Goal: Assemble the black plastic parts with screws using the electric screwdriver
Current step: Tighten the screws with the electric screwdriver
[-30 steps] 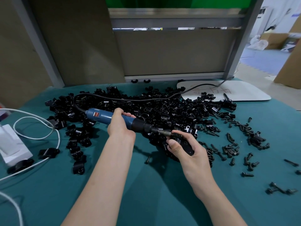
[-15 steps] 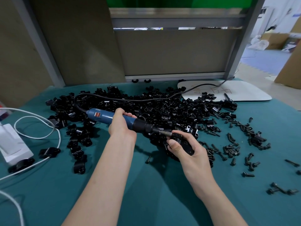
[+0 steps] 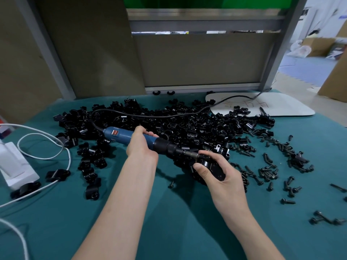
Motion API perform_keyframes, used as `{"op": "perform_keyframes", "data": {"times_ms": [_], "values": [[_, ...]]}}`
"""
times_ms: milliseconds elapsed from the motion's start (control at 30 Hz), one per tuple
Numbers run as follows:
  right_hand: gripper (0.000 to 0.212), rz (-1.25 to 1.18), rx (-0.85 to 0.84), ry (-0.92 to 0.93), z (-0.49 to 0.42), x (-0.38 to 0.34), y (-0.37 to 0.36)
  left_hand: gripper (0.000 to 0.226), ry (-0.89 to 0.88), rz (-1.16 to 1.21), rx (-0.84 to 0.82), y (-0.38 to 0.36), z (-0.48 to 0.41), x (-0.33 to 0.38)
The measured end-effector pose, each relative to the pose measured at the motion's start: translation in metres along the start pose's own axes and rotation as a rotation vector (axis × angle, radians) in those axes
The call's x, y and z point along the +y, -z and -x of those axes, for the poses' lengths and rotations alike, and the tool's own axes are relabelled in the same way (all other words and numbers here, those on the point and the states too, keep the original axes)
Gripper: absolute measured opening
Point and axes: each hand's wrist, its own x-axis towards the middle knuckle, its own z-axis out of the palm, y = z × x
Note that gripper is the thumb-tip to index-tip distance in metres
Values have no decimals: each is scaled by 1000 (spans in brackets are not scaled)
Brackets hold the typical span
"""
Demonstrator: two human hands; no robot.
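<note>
Black plastic part [image 3: 211, 168] sits low over the green surface [image 3: 169, 222], right hand [image 3: 219, 177] clamped round it; left hand [image 3: 141, 145] wraps the electric screwdriver [image 3: 150, 141] (held nearly level), bit against the part.

A small assembly workshop: a table under teal cloth [image 3: 169, 231] carries a heap of small black plastic parts [image 3: 178, 126] and loose black screws [image 3: 266, 171], grey partition panels [image 3: 202, 59] behind, brown cardboard boxes [image 3: 319, 45] beyond.
</note>
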Motion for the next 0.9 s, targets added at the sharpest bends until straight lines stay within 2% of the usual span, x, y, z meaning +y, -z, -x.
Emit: {"op": "perform_keyframes", "data": {"times_ms": [300, 467, 633, 700, 900], "values": [[29, 3, -2, -10, 1, 0, 2, 14, 8, -45, 50, 1, -1, -3], [28, 70, -51, 7, 3, -2, -2, 15, 66, 70, 23, 3, -4, 6], [40, 87, -81, -23, 7, 0, -1, 24, 116, -32, -19, 7, -12, 23], [46, 22, -59, -57, 6, -1, 2, 28, 91, -85, -5, 9, -15, 31], [35, -280, -15, -188, 5, -10, 2, 24, -98, -303, 47, 26, -8, 19]]}}
